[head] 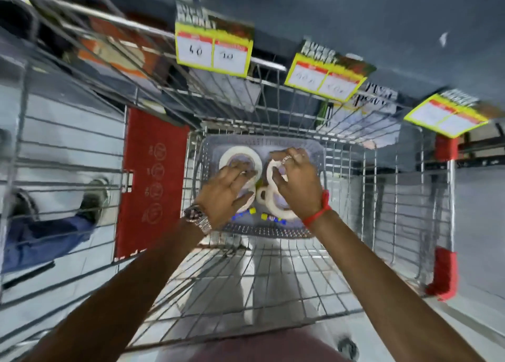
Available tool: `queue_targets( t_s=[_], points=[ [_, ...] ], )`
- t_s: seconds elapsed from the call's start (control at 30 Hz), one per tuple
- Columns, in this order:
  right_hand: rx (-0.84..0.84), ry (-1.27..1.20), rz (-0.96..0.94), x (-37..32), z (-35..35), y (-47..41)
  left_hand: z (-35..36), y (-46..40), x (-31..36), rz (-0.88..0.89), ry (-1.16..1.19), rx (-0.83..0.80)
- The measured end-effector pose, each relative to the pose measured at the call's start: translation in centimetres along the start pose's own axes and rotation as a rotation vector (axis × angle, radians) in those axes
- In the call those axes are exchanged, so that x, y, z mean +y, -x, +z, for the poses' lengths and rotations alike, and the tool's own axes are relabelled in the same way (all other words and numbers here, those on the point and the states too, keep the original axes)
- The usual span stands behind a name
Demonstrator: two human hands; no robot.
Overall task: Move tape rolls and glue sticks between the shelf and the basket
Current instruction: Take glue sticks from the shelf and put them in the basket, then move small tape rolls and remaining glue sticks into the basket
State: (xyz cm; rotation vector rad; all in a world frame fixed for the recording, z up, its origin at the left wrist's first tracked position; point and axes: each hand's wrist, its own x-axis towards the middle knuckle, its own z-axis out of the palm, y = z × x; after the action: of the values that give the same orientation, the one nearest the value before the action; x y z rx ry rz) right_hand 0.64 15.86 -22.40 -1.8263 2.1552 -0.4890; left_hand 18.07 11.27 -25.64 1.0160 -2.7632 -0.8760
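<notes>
White tape rolls (240,158) in grey basket (262,232)

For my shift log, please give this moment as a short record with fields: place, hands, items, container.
place: wire shopping cart under a wire shelf with yellow price tags
container: grey plastic basket inside the cart
left hand: down on white tape rolls in the basket, grip unclear
right hand: holds a thin white tape roll over the basket
other items: small blue and yellow pieces, blurred, perhaps glue sticks
</notes>
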Motion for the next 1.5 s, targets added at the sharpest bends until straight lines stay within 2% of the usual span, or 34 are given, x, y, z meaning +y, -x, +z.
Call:
queue_targets(
  t_s=[0.1, 0.2, 0.27, 0.33, 0.4, 0.47, 0.57, 0.67, 0.9, 1.0, 1.07, 1.13, 1.2, 1.4, 1.5],
  points=[
    [0.256, -0.107, -0.014, -1.5, -5.5, -3.5, -6.4, -3.0, 1.2, 0.087, 0.006, 0.246],
    [0.414, -0.158, -0.002, -2.3, -10.5, -8.0, -13.2, -6.1, 2.7, 0.088, 0.013, 0.498],
    [0.469, -0.135, -0.01, -2.4, -13.2, -11.0, -16.9, -8.1, 2.9, 0.008, 0.045, 0.604],
    [0.399, -0.049, 0.01, -2.3, -14.7, -14.1, -19.4, -10.0, 2.3, -0.101, 0.038, 0.677],
    [0.285, 0.04, 0.026, -2.3, -15.7, -17.3, -21.5, -11.9, 1.8, -0.245, 0.041, 0.687],
    [0.223, 0.071, 0.042, -2.5, -16.2, -20.2, -22.6, -13.2, 1.5, -0.353, 0.05, 0.606],
    [0.168, 0.095, 0.06, -3.3, -16.5, -23.4, -22.7, -13.9, 1.0, -0.364, 0.002, 0.45],
    [0.076, 0.165, 0.058, -3.4, -16.2, -25.1, -22.5, -14.1, 0.7, -0.387, -0.007, 0.415],
    [0.084, 0.172, 0.092, -3.4, -15.5, -25.9, -22.2, -14.1, 0.9, -0.29, -0.053, 0.486],
    [0.133, 0.039, 0.116, -4.0, -15.6, -22.7, -21.6, -12.6, 2.1, -0.201, -0.027, 0.682],
    [0.163, -0.133, 0.118, -4.7, -15.8, -19.1, -21.1, -11.3, 2.8, -0.151, -0.007, 0.813],
    [0.176, -0.272, 0.122, -5.2, -15.6, -15.3, -20.0, -11.0, 2.8, -0.085, -0.053, 0.796],
    [0.16, -0.325, 0.13, -5.4, -14.6, -12.2, -18.7, -11.4, 2.3, -0.096, -0.139, 0.744],
    [0.175, -0.288, 0.14, -4.9, -12.9, -9.9, -18.5, -12.3, 1.8, -0.225, -0.051, 0.785],
    [0.172, -0.276, 0.122, -4.6, -13.3, -9.8, -18.6, -12.3, 1.4, -0.22, -0.024, 0.8]
  ],
)
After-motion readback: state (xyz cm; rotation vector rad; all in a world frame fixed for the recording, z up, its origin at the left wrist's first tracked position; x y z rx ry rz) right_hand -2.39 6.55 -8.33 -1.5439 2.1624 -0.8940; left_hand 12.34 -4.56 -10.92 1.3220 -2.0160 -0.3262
